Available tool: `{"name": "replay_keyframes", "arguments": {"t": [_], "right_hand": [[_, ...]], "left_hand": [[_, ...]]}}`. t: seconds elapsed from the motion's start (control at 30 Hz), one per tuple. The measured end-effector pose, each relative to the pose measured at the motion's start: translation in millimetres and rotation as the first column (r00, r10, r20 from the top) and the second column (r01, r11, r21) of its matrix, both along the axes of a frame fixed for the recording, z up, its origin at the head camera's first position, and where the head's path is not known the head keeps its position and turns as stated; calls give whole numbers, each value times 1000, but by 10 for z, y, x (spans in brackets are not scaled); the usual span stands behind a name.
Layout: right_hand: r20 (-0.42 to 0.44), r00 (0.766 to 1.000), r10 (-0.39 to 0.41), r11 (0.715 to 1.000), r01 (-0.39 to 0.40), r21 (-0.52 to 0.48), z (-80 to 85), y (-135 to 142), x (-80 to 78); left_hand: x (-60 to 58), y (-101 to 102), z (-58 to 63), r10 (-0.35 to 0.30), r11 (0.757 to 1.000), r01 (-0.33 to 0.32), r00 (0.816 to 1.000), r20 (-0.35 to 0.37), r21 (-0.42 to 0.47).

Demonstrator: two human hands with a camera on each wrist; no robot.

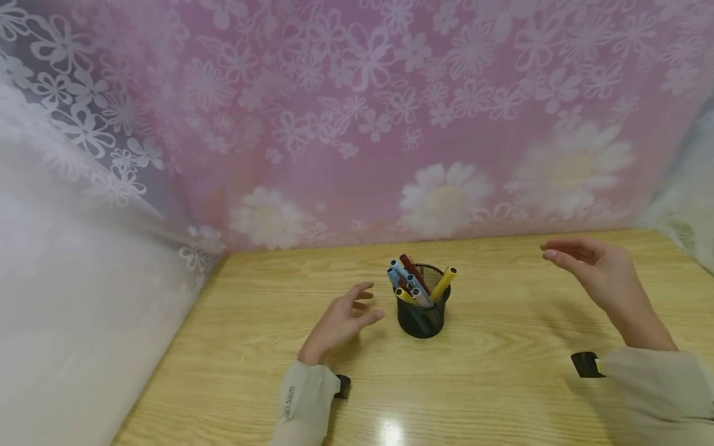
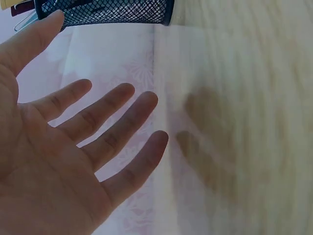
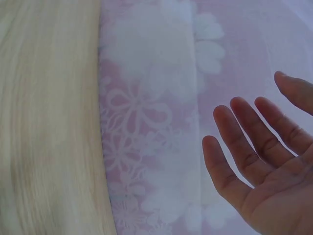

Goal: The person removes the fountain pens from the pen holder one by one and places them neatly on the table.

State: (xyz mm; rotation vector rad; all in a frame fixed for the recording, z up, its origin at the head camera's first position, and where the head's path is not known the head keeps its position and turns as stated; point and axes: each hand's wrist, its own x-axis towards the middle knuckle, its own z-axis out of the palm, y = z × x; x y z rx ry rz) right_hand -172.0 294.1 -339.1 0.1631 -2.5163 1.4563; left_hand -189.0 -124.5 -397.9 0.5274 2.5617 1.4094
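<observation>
A black mesh pen cup (image 1: pixel 421 322) stands upright on the wooden table. Several capped markers lean in it, among them a yellow marker (image 1: pixel 444 284), a dark red marker (image 1: pixel 415 272) and blue ones. Just left of the cup is my left hand (image 1: pixel 341 319), fingers spread and apart from it. In the left wrist view the palm of that hand (image 2: pixel 73 142) holds nothing, and part of the cup's mesh (image 2: pixel 117 12) shows above. My right hand (image 1: pixel 608 282) is raised over the table's right side, well away from the cup, its relaxed fingers holding nothing.
The wooden table (image 1: pixel 251 359) runs back to a pink flowered curtain (image 1: pixel 334 179). A pale curtain (image 1: pixel 83 297) hangs along the left edge, and another (image 1: pixel 688 210) at the right. Each wrist wears a black device, such as the one by the right sleeve (image 1: pixel 586 365).
</observation>
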Motion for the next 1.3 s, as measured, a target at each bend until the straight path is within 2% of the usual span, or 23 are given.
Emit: {"name": "replay_keyframes", "arguments": {"t": [0.1, 0.27, 0.37, 0.5, 0.6, 0.73, 0.77, 0.9, 1.0, 1.13, 1.3], "right_hand": [[-4, 1000, 22, 994, -22, -110, 36, -57, -5], [-25, 997, 77, 977, -81, -200, 79, -179, -53], [-57, 989, 135, 938, -146, -314, 85, -228, -81], [-105, 968, 227, 862, -250, -442, 59, -288, -114], [-113, 955, 274, 831, -294, -471, 39, -339, -134], [-89, 956, 279, 833, -287, -472, 47, -399, -145], [-85, 955, 285, 826, -290, -483, 50, -409, -146], [-104, 940, 325, 770, -327, -548, 50, -463, -149], [-122, 915, 384, 709, -377, -596, 19, -525, -159], [-104, 901, 420, 693, -393, -605, -52, -631, -172], [-98, 895, 435, 674, -396, -624, -100, -708, -176]], "left_hand": [[-30, 28, -33, -14, 999, 13, 999, 33, 47], [-97, 101, -15, -46, 986, 32, 996, 82, 163], [-125, 159, 24, -88, 975, 67, 992, 90, 214], [-144, 236, 35, -133, 966, 112, 988, 78, 233], [-146, 289, 27, -142, 958, 114, 986, 90, 264], [-150, 344, 2, -145, 944, 103, 983, 112, 314], [-154, 355, -8, -146, 941, 103, 983, 114, 323], [-149, 394, -21, -145, 932, 88, 980, 137, 352], [-148, 422, -34, -138, 927, 75, 979, 149, 368], [-152, 441, -92, -142, 921, 70, 976, 165, 382], [-154, 462, -146, -150, 922, 76, 974, 169, 379]]}}
